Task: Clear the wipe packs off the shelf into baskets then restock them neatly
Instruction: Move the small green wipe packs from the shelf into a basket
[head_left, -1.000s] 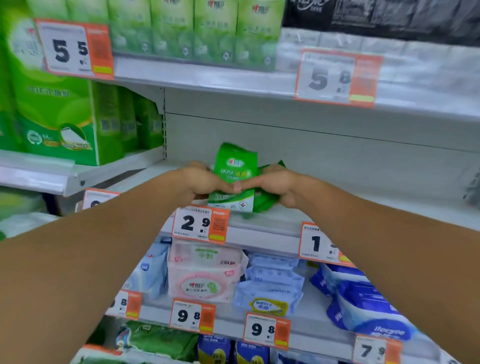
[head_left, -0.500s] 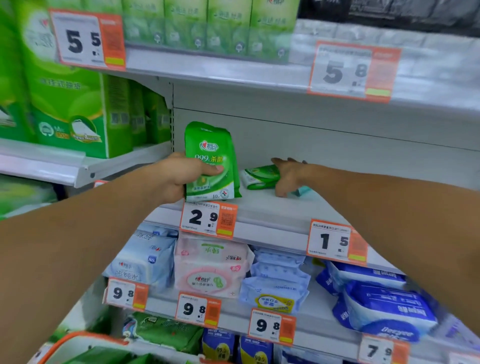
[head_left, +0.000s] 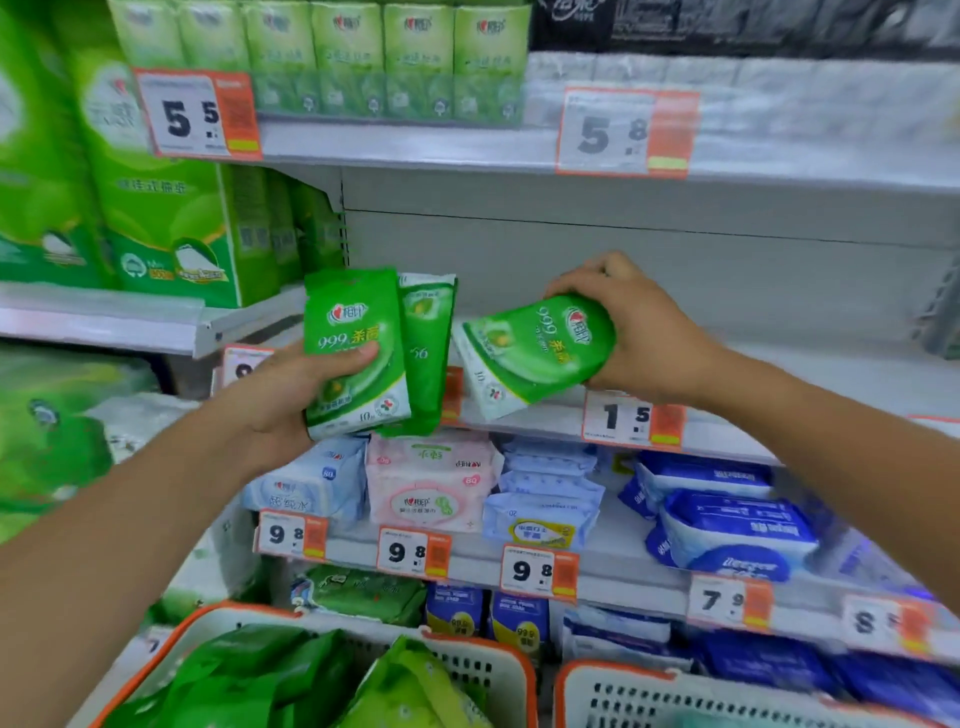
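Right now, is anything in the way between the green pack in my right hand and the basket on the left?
Nothing visible blocks it. The right hand holds the green pack in open air above the left basket, which already contains green packs.

bright even light, soft motion blur, wide-angle bending at edges

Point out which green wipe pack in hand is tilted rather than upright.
The green pack gripped by the right hand: it leans sideways, while the two packs in the left hand stand upright.
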